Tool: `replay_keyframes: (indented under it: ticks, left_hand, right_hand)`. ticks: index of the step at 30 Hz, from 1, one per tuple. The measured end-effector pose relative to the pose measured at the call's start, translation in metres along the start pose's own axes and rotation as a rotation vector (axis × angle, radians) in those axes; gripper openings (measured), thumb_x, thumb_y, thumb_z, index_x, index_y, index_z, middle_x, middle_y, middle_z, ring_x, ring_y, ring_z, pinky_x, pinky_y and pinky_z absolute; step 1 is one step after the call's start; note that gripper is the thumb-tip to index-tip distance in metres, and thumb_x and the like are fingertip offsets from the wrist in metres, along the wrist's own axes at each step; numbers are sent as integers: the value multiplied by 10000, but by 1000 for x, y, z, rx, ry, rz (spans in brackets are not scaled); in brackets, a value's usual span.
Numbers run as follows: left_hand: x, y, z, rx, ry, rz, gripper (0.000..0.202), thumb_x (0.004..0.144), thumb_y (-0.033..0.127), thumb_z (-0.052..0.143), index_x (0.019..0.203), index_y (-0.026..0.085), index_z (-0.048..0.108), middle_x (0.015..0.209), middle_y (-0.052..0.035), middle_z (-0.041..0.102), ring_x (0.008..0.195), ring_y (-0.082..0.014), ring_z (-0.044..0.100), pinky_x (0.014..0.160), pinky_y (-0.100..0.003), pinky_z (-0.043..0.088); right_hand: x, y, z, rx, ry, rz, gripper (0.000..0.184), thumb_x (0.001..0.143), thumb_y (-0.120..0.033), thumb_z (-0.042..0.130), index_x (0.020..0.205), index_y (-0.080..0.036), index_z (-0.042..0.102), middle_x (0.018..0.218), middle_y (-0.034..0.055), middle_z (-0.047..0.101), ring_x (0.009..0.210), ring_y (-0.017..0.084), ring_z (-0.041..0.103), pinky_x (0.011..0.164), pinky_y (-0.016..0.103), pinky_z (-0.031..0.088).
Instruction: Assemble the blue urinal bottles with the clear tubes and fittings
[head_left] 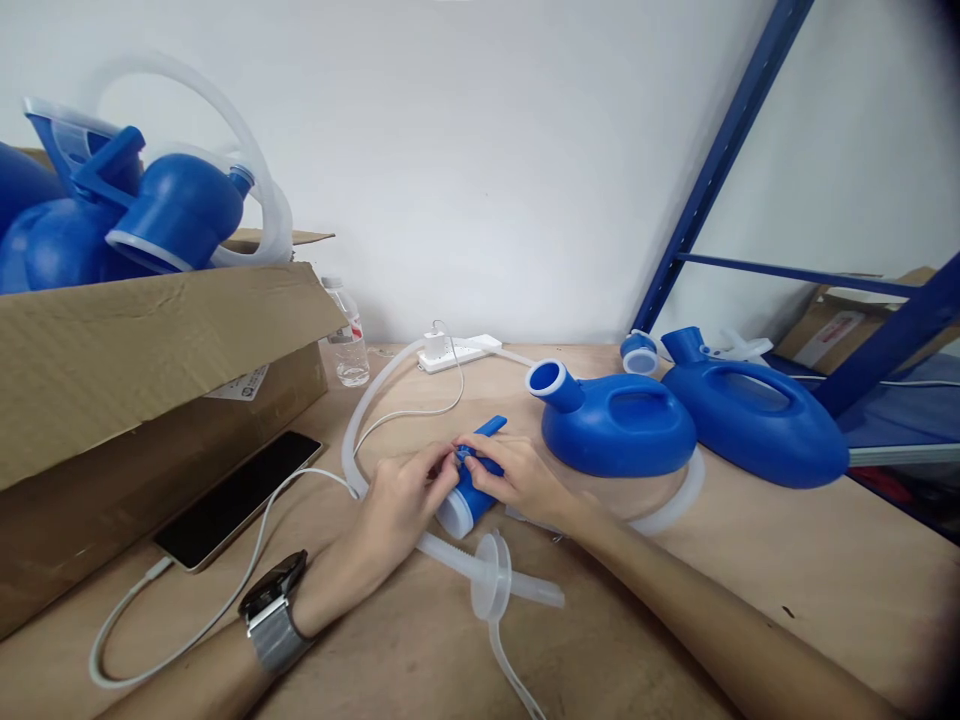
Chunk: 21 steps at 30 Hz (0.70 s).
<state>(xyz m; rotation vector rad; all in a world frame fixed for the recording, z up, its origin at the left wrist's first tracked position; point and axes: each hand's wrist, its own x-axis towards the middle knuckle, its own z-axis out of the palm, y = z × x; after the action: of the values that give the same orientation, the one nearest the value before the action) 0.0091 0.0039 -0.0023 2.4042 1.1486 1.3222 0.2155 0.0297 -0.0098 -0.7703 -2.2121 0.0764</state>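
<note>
At the middle of the table, my left hand (401, 500) and my right hand (517, 470) meet over a blue plastic tube piece (480, 503) with a white rim. Fingers and thumbs of both hands pinch together at its upper side, where a small blue part is mostly covered. A flat blue tab (493, 426) sticks out beyond my fingers. Just in front lies a translucent hose with a round clear disc cap (491, 575) around it. To the right stands a blue urinal bottle (619, 440), its white-rimmed mouth facing up and left.
Another blue urinal bottle (757, 425) and a small blue-and-white part (639, 353) stand at the right. A cardboard box (165, 330) of blue bottles and hoses fills the left. Nearby are a phone (240, 500), water bottle (347, 340), power strip (469, 352) and blue shelf frame (712, 170).
</note>
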Motion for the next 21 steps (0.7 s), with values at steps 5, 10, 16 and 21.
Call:
replay_keyframes:
  ticks: [5, 10, 16, 21]
  left_hand:
    - [-3, -1, 4, 72, -3, -15, 215, 1002, 208, 539, 1069, 190, 744, 873, -37, 823, 667, -173, 753, 612, -242, 529]
    - [-1, -2, 4, -12, -27, -29, 222, 1008, 210, 535, 1083, 199, 743, 911, -28, 825, 700, -162, 758, 652, -239, 545]
    - [3, -1, 0, -78, -54, -87, 231, 1011, 244, 520, 1048, 201, 744, 967, -38, 828, 808, -185, 782, 736, -273, 580]
    - [5, 5, -5, -82, -100, -138, 371, 947, 381, 661, 1276, 209, 676, 1107, -73, 815, 971, -250, 785, 866, -364, 619]
  right_hand:
    - [0, 1, 1, 15, 15, -33, 271, 1030, -245, 515, 1219, -184, 698, 984, 91, 818, 802, 213, 773, 762, 325, 603]
    - [0, 1, 4, 33, 44, -12, 252, 1018, -245, 530, 1202, -215, 700, 1006, 75, 819, 835, 208, 780, 762, 314, 605]
    - [2, -2, 0, 107, -17, 67, 295, 1029, -269, 535, 1271, -209, 693, 1108, 90, 809, 953, 228, 776, 867, 364, 611]
    - [7, -3, -11, 159, -57, 180, 314, 1053, -323, 547, 1309, -228, 703, 1196, 84, 794, 1082, 241, 749, 960, 395, 591]
